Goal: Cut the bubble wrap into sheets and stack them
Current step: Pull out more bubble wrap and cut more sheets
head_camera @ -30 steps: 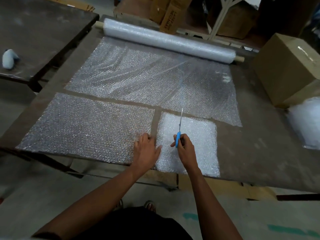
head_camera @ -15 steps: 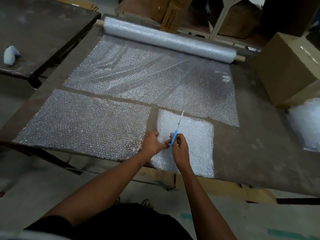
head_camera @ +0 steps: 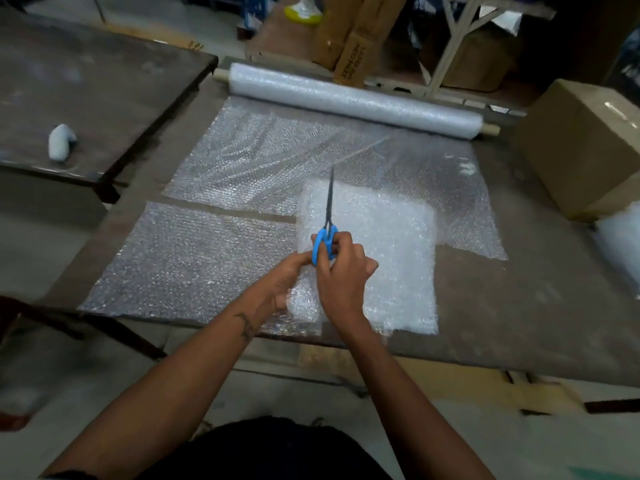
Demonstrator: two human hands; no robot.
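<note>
A bubble wrap roll (head_camera: 353,102) lies across the far side of the table (head_camera: 519,306), with a wide unrolled stretch (head_camera: 277,157) in front of it. A cut sheet (head_camera: 187,258) lies flat near the front left. Right of it is a white stack of cut sheets (head_camera: 388,258), lifted at its near-left edge. My left hand (head_camera: 287,278) grips that lifted edge. My right hand (head_camera: 343,271) holds blue-handled scissors (head_camera: 327,233), blades closed and pointing away from me over the stack.
A cardboard box (head_camera: 585,147) stands at the table's right, with a white bubble wrap heap (head_camera: 623,233) at the right frame edge. A second dark table (head_camera: 97,98) on the left carries a small pale object (head_camera: 60,142). Cartons stand behind the roll.
My left hand went from resting flat beside the stack to gripping its left edge and lifting it. The stack has shifted up and over the unrolled wrap. My right hand kept the scissors.
</note>
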